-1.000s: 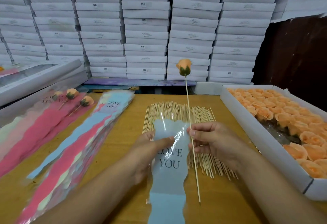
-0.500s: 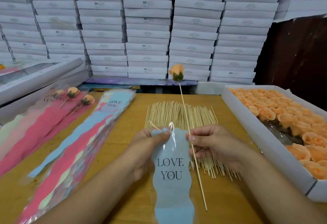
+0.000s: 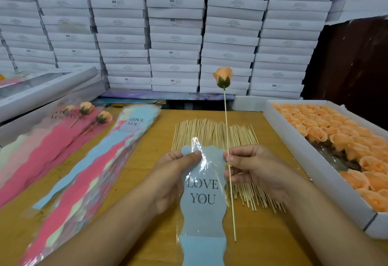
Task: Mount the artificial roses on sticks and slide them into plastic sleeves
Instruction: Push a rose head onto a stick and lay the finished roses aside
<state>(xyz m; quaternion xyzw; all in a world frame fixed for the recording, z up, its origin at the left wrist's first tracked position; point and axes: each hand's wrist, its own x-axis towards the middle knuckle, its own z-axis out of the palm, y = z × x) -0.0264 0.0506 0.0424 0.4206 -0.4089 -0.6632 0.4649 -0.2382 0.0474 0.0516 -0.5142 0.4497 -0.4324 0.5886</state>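
Observation:
My right hand (image 3: 252, 167) pinches a thin wooden stick (image 3: 230, 173) held nearly upright, with an orange artificial rose (image 3: 223, 77) mounted on its top. My left hand (image 3: 174, 173) pinches the upper edge of a light-blue plastic sleeve (image 3: 202, 209) printed "LOVE YOU", which hangs down between my hands; my right fingers touch its right edge. The rose stick is outside the sleeve, just to its right. A heap of bare sticks (image 3: 212, 133) lies on the wooden table (image 3: 159, 139) behind my hands.
A white tray (image 3: 298, 156) full of orange roses (image 3: 336, 133) runs along the right. A stack of unused sleeves (image 3: 88, 165) lies left of centre. Sleeved roses (image 3: 88, 108) lie on pink sleeves at far left. White boxes (image 3: 174, 34) are stacked behind the table.
The sleeve has shifted a little lower and toward me in my left hand, and its top has been rubbed apart. The rose stick has tilted slightly while staying in my right hand.

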